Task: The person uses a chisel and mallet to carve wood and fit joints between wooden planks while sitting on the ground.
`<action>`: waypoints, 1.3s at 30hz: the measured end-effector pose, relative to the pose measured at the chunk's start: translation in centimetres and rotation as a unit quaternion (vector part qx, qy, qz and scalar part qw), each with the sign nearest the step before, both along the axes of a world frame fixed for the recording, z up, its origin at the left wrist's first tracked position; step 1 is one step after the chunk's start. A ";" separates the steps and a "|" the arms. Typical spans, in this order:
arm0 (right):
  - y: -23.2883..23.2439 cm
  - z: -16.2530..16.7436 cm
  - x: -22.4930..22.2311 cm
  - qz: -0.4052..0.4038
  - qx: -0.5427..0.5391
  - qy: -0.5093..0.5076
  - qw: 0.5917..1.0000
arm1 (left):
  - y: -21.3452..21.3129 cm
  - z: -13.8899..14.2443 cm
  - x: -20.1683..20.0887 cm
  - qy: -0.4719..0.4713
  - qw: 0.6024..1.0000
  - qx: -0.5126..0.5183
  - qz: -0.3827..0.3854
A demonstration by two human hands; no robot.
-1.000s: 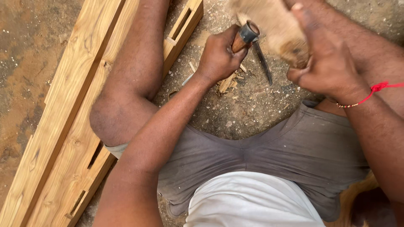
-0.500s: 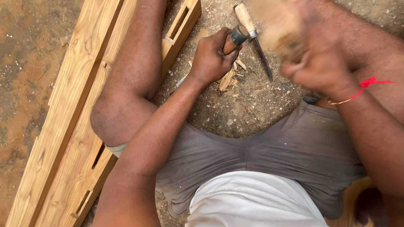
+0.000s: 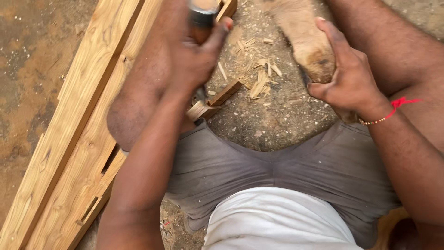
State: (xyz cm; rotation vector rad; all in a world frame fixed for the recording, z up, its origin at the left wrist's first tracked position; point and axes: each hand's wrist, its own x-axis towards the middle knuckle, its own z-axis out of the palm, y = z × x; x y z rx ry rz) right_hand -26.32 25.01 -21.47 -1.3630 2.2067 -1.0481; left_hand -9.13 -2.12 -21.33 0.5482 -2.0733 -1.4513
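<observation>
The left hand (image 3: pixel 194 55) has swung its tool (image 3: pixel 203 18) up and off the wooden block (image 3: pixel 307 46) — fingers clenched round the handle — while the right hand (image 3: pixel 347 78) still grips that block on the ground, between strokes I'd say.

Grey shorts (image 3: pixel 277 171); white shirt (image 3: pixel 273 222); red wrist thread (image 3: pixel 401 103); pale yellow-brown grained planks (image 3: pixel 69 139).

No packages, labels, signs or screens in view.
</observation>
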 end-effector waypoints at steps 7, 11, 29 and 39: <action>-0.2 0.4 1.1 -0.022 0.022 -0.039 0.999 | -1.1 3.1 5.4 0.219 0.975 -0.011 -0.038; -0.4 1.4 1.8 0.009 -0.016 0.004 1.000 | 0.3 1.5 6.9 0.194 0.980 0.030 -0.032; -0.6 1.5 4.5 0.007 0.021 -0.026 0.999 | 1.8 0.7 8.7 0.146 0.989 0.009 0.013; -0.4 1.4 4.9 0.006 0.006 -0.017 1.000 | 1.1 -0.8 6.9 0.227 0.961 0.138 -0.073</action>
